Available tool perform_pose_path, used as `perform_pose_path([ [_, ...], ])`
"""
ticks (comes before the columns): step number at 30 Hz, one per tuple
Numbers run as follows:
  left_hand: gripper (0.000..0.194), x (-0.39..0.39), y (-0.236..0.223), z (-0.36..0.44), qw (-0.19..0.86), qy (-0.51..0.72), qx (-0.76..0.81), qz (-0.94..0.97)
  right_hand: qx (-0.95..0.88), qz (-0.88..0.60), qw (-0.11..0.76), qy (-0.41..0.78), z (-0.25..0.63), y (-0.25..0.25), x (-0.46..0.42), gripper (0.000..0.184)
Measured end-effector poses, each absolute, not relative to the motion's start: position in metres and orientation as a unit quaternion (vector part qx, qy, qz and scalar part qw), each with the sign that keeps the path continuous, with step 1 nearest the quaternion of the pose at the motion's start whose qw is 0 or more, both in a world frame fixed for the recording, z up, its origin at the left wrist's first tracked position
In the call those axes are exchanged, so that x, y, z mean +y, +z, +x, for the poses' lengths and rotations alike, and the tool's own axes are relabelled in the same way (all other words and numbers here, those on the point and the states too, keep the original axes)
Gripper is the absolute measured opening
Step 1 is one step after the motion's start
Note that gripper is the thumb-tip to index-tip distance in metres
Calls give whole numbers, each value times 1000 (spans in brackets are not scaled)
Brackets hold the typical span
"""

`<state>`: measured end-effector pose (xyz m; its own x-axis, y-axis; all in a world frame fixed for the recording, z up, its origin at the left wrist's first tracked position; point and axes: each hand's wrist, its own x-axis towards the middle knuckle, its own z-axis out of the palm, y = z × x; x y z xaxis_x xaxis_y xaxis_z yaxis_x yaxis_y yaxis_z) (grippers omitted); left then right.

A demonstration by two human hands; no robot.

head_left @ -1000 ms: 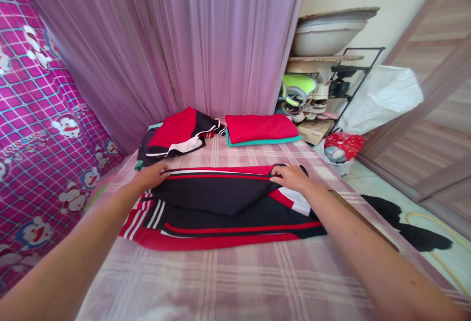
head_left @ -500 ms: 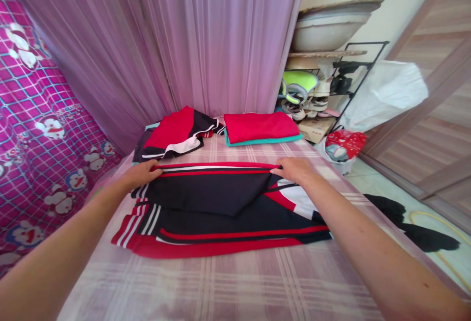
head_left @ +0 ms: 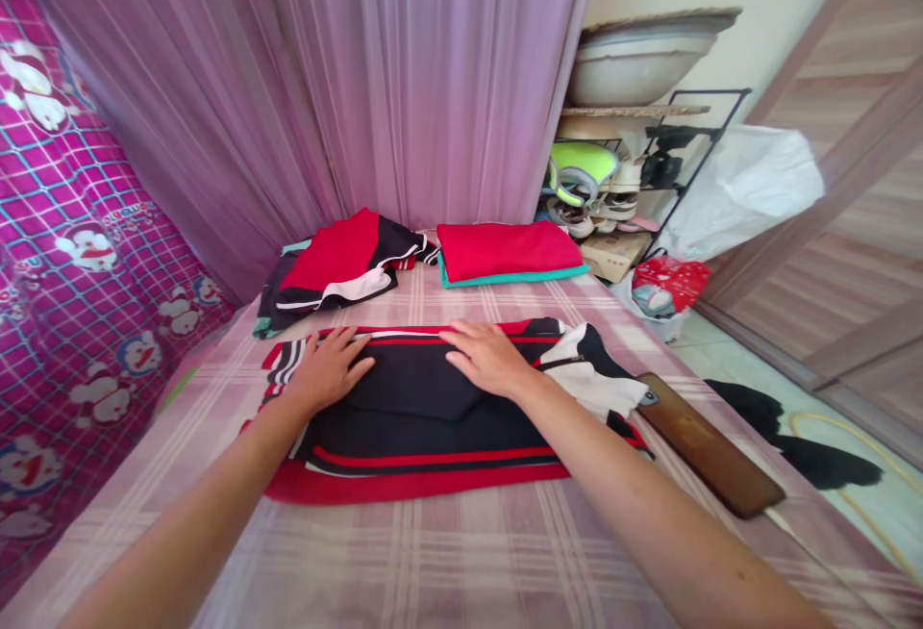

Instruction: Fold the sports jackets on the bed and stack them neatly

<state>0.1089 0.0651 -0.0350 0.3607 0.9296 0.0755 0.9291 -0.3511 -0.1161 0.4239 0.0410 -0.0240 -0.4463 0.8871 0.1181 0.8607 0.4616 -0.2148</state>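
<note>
From my end, 2 hands on a jacket (head_left: 425, 379), which lies folded on the bed (head_left: 461, 562), nearest me of the clothes. Left hand (head_left: 333, 367): palm down on the jacket's left part, fingers and thumb apart, clamped on nothing. Right hand (head_left: 490, 355): palm down near the jacket's far edge, thumb apart from fingers, clamped on nothing.

Containers: I see a rack (head_left: 696, 167) at right holding shoes (head_left: 606, 211) and a green visor (head_left: 586, 160); a basin (head_left: 624, 71) sits up top. Box (head_left: 612, 256) low by the shoes, contents not visible. Big white bag (head_left: 750, 191) beside the rack, contents hidden. Below it, a small plastic bag (head_left: 678, 326) with a red printed bundle (head_left: 670, 283) in it.

Also on the bed: red-and-black shirt (head_left: 336, 259) over darker cloth, far left; red cloth (head_left: 509, 249) folded on teal cloth (head_left: 519, 277), far right; phone (head_left: 710, 446) just right of the jacket, cable (head_left: 800, 538) at its near end.

Hard to make out: my forearms cover part of the jacket, its lower layers are tucked under. Cable runs out of frame. Black item (head_left: 822, 461) on the floor, partly behind the bed edge, can't tell what. Dark things on the rack also unclear.
</note>
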Motion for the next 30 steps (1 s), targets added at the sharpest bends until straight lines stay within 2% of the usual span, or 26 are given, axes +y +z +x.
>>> perform_pose_path([
  [4, 61, 56, -57, 118, 59, 13, -594, -802, -847, -513, 16, 134, 409, -42, 41, 62],
  [10, 63, 56, -57, 116, 46, -3, -597, -801, -755, -648, -19, 97, 457, -54, 37, 66],
  [18, 63, 50, -56, 121, 44, -40, -599, -798, -714, -698, 9, 48, 460, -57, 30, 62],
  [24, 67, 51, -60, 120, 31, -25, -604, -796, -755, -639, 142, -29, 427, -55, 17, 60],
  [30, 67, 51, -59, 120, 12, -25, -608, -793, -778, -623, 39, 73, 411, -67, 5, 59],
])
